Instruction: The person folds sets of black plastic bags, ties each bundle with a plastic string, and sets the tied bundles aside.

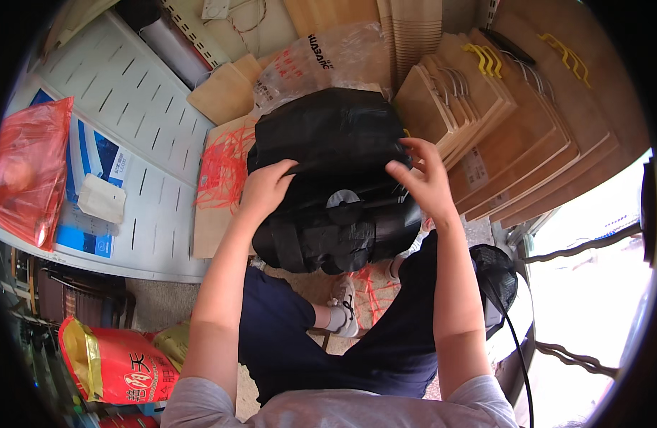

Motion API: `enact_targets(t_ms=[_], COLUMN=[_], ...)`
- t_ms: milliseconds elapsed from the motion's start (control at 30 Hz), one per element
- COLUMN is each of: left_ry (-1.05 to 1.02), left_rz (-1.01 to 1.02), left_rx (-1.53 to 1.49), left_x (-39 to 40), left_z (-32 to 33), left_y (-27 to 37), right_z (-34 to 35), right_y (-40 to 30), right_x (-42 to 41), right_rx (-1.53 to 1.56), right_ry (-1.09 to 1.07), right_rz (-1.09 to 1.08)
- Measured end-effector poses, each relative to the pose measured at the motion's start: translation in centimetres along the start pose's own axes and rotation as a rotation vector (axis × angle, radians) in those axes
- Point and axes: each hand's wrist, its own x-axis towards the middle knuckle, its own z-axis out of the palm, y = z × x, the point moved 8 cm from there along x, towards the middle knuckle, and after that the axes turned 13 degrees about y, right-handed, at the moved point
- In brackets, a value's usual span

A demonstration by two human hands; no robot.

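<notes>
A large piece of black plastic (328,128) lies in front of me, its upper part smooth and lightly creased. Below it is a black bundle (315,243) of rolled or folded plastic, with a grey half-round patch (343,198) near its middle. My left hand (267,187) is at the left side of the plastic, thumb and fingers close together on a fold of it. At the right edge, my right hand (427,176) has thumb and forefinger spread, with black plastic between them; its other fingers are partly hidden, so its grip is unclear.
Wooden boards (499,123), some with yellow handles (483,59), lean at the right. A clear printed plastic bag (323,64) lies behind the bundle. Red plastic string (226,166) sits at the left, near a slotted white metal panel (146,160) and a red bag (28,171).
</notes>
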Motion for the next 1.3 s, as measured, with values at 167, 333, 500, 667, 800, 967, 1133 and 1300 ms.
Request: enact_targets(t_ms=[167,333,500,667,800,967,1133,1300], left_ry=[0.024,-0.105,-0.14,-0.096,-0.042,-0.222,-0.367,-0.211], left_rz=[-0.115,0.009,0.195,0.31,0.318,0.155,0.101,0.081], left_rx=[-0.056,-0.1,0.03,0.137,0.179,0.153,-0.211,-0.214], left_x=[-1.3,-5.3,-8.5,-8.9,-7.8,-7.1,-3.4,0.1], left_z=[-1.2,-1.2,-1.5,-1.5,-0.7,0.7,2.9,9.4], left_y=[-1.8,1.6,2.6,3.5,3.1,2.4,5.3,3.4], right_z=[1.5,6.6,8.1,9.5,9.2,7.9,6.7,7.0], right_y=[5.1,6.7,8.2,8.4,7.8,5.9,7.2,6.1], right_x=[-2.3,-1.7,1.7,3.1,5.0,6.9,6.9,5.8], right_rx=[0.425,0.782,0.876,0.807,0.678,0.604,0.565,0.52], right_ry=[-0.26,-0.303,-0.37,-0.257,-0.135,-0.182,-0.194,-0.198], right_rz=[0.967,1.061,1.031,1.126,0.912,0.589,0.558,0.568])
